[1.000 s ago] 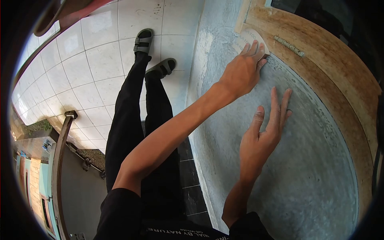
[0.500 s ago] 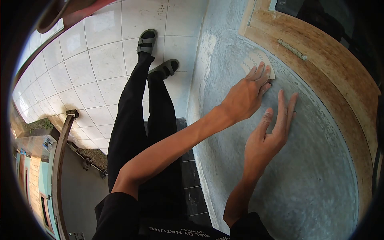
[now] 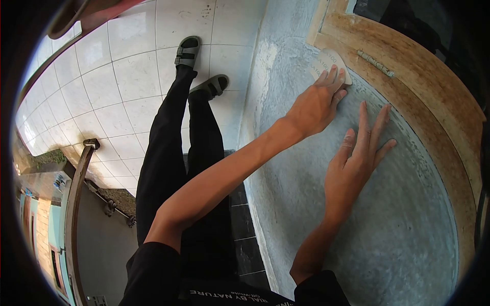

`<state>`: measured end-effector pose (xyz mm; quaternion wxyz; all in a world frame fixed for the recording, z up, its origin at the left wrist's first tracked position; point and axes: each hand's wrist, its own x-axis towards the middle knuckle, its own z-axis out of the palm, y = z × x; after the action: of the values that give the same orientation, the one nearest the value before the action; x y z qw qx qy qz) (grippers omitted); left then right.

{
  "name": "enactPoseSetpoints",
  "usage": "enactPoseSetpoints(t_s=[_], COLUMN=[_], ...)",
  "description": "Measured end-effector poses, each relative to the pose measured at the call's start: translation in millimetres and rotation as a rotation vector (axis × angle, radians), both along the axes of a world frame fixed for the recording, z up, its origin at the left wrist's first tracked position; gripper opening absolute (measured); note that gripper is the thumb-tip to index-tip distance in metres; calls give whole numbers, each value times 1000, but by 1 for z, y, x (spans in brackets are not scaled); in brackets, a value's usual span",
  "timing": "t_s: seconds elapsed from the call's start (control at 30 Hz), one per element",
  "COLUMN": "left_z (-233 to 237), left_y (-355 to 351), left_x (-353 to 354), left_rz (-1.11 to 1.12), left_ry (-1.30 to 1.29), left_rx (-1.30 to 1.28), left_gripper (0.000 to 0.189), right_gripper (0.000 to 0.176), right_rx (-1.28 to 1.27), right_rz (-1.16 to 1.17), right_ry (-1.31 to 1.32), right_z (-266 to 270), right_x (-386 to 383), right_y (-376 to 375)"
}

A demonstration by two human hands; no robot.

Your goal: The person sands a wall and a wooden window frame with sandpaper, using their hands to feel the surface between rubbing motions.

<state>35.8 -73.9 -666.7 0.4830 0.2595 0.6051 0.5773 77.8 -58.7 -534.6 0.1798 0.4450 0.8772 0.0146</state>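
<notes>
My left hand (image 3: 317, 104) lies over a pale sandpaper sheet (image 3: 324, 62) with printed "100" marks. The fingers press the sheet against a grey-blue plastered wall (image 3: 393, 219), just beside the wooden frame; its lower part is hidden under them. To the right, my right hand (image 3: 357, 163) rests on or very near the wall, its dusty fingers spread and nothing in them.
Along the wall's edge curves a wooden frame (image 3: 408, 56) with a metal hinge (image 3: 375, 63) and dark glass beyond. White floor tiles (image 3: 132, 76) lie around my sandalled feet (image 3: 188, 51). A wooden post (image 3: 76, 204) stands at the left.
My left hand has slid the sandpaper a little up the view along the wall. My right hand has shifted up and to the right, with its fingers spread wider.
</notes>
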Motion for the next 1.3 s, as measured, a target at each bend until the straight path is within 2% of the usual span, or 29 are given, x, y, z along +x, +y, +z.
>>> enactPoseSetpoints(t_s=[0.1, 0.3, 0.4, 0.5, 0.6, 0.7, 0.73, 0.8, 0.83, 0.9, 1.03, 1.1, 1.2, 1.3], left_z=[-16, 13, 0, -26, -10, 10, 11, 7, -2, -15, 3, 12, -1, -20], left_y=[13, -24, -9, 11, -2, -19, -17, -7, -1, 9, -10, -20, -10, 7], left_x=[-11, 22, 13, -5, 7, 17, 13, 0, -2, -8, 6, 17, 8, -11], left_rz=[-24, 7, 9, -42, 0, -14, -15, -72, -71, -83, -102, -69, -102, -151], left_ry=[54, 59, -6, 48, 85, 70, 70, -106, -107, 90, 75, -16, 92, 49], left_rx=[28, 12, -41, -74, -18, 44, 43, -42, -43, -40, -62, -10, -77, -160], left_gripper=[43, 42, 44, 46, 47, 47, 47, 48, 48, 48, 48, 49, 49, 49], right_gripper=[43, 39, 39, 39, 43, 38, 38, 38, 38, 38, 37, 37, 37, 37], right_rx=[-1, -6, -12, -9, -7, -19, -25, -33, -34, -35, -32, -31, -28, -37], right_rz=[-1, 4, 3, 15, -5, -4, 2, 12, 5, -1, 0, 5, 23, 10], right_ry=[4, 77, 92, 105, 161, 128, 130, 134, 137, 144, 148, 147, 139, 127], right_z=[0, -1, -2, -3, -7, -4, -4, -5, -5, -6, -6, -6, -7, -6], right_x=[1, 4, 4, 6, 7, 6, 7, 7, 7, 6, 6, 7, 7, 6], right_y=[0, 0, 1, 1, 2, 1, 1, 2, 1, 1, 1, 2, 2, 1])
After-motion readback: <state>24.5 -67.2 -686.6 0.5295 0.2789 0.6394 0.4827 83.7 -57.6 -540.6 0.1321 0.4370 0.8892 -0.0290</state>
